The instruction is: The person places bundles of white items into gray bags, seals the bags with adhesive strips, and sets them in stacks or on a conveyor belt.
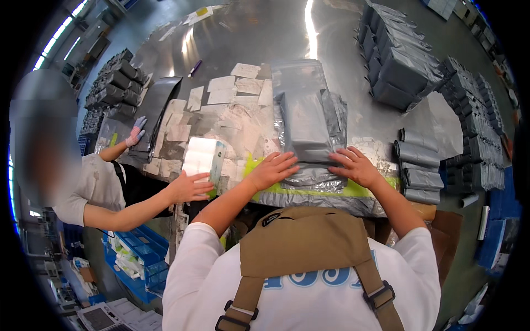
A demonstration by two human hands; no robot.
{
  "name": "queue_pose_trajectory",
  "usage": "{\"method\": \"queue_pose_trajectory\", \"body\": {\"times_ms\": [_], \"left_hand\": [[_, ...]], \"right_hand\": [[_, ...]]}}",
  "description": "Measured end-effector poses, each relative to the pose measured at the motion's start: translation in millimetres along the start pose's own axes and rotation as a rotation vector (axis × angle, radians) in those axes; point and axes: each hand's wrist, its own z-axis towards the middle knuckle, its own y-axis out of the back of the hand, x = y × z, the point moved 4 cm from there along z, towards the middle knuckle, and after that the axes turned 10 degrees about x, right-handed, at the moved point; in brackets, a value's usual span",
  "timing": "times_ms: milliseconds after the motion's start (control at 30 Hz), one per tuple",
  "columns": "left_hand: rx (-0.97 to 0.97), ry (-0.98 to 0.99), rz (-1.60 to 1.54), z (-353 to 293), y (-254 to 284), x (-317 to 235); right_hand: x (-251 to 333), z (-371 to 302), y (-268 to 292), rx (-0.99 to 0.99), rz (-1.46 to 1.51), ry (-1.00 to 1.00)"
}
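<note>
A grey plastic mailing bag (306,118) lies in front of me on a stack of similar flat bags, with a box-shaped bulge under its film. My left hand (274,170) rests on the near left edge of the bag, fingers stretched out and apart. Across from it, my right hand (356,167) touches the near right edge, its fingers likewise spread. Neither hand is closed around anything. To the left stands a white pack of paper rolls (201,160) with a pale green printed side; a co-worker's bare hand (190,186) touches it.
The co-worker's gloved hand (136,132) is beside a pile of dark flat bags (160,110). Filled grey parcels (400,66) are stacked at the far right, rolled grey bags (419,171) nearer. Paper labels (223,88) cover the metal table (248,33). A blue crate (141,259) stands at lower left.
</note>
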Motion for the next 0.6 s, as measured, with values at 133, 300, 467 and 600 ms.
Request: {"method": "queue_pose_trajectory", "body": {"times_ms": [133, 300, 467, 600], "left_hand": [[-0.04, 0.043, -0.17, -1, -9, 13], [-0.329, 0.518, -0.668, -4, -13, 22], [-0.533, 0.922, -1.021, 8, -1, 43], [-0.717, 0.948, -1.101, 24, -4, 46]], "right_hand": [[-13, 10, -23, 0.098, 0.15, 0.133], [-33, 9, -54, -0.263, 0.916, -0.398], [-52, 31, -72, -0.448, 1.403, -0.721], [-60, 38, -76, -0.517, 1.485, -0.836]]}}
